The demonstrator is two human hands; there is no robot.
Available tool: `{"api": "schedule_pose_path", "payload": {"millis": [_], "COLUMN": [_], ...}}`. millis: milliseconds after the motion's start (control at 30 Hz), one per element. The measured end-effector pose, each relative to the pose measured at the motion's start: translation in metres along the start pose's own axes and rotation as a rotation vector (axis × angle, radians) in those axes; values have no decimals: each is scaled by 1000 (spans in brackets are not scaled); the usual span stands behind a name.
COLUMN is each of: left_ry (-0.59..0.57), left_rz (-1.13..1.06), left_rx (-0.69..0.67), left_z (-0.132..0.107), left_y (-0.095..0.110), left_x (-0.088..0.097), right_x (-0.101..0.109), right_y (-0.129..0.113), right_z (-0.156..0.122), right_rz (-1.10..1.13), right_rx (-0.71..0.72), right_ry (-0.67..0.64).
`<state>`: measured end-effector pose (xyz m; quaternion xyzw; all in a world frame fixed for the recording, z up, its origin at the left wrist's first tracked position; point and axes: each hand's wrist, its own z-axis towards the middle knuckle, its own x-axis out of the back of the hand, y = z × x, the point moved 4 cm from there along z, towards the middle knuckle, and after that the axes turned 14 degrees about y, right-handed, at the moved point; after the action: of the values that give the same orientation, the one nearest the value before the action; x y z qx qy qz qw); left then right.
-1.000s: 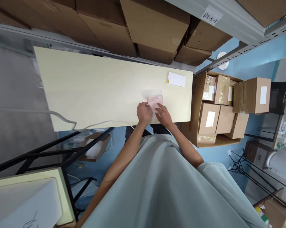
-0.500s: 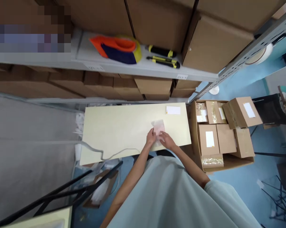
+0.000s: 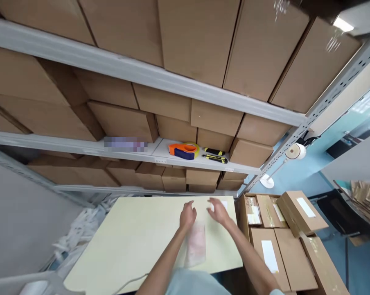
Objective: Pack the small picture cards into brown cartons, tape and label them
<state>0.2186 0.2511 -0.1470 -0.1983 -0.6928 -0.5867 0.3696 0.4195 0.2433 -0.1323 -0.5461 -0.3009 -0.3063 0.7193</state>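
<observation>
A clear plastic bag with something pale pink inside [image 3: 196,243] lies flat on the cream tabletop [image 3: 136,233], near its front edge. Just beyond the bag, my left hand [image 3: 188,215] hovers with loosely curved fingers, nothing visible in it. My right hand [image 3: 218,211] is lifted to the right of it, thumb and fingers apart, also without a visible object. Behind the right hand a white paper label [image 3: 224,204] on the tabletop shows in part. Neither hand touches the bag.
Shelves of brown cartons [image 3: 217,119] rise behind the table. On one shelf lie an orange and blue tape dispenser [image 3: 184,150] and black and yellow utility knives [image 3: 215,158]. At the right stands a large open box [image 3: 244,221] of taped cartons; white plastic [image 3: 83,229] is heaped at the left.
My hands have let go of the bag and moved forward and apart above the table. The view has tilted up, bringing more shelving into sight.
</observation>
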Motion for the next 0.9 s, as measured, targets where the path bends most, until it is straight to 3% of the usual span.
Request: {"api": "schedule_pose_path", "payload": {"millis": [100, 167, 267, 367, 500, 700, 800, 900], "left_ry": [172, 259, 321, 325, 326, 285, 243, 186], "left_rz": [-187, -299, -396, -411, -364, -318, -299, -240], "left_rx": [-245, -336, -425, -460, -385, -227, -113, 26], "left_z": [53, 78, 97, 99, 89, 68, 58, 40], "left_y": [82, 134, 190, 207, 181, 103, 48, -13], "left_x": [46, 81, 123, 143, 144, 130, 114, 84], "right_x": [79, 115, 139, 141, 140, 141, 127, 93], "right_y": [-38, -63, -85, -92, -93, -87, -76, -56], "right_z": [102, 154, 202, 218, 220, 207, 173, 115], "right_rz": [-85, -203, -340, -388, -439, -471, -377, -224], "right_rx": [147, 196, 173, 147, 124, 111, 172, 166], "right_ry": [202, 241, 191, 147, 118, 108, 210, 240]}}
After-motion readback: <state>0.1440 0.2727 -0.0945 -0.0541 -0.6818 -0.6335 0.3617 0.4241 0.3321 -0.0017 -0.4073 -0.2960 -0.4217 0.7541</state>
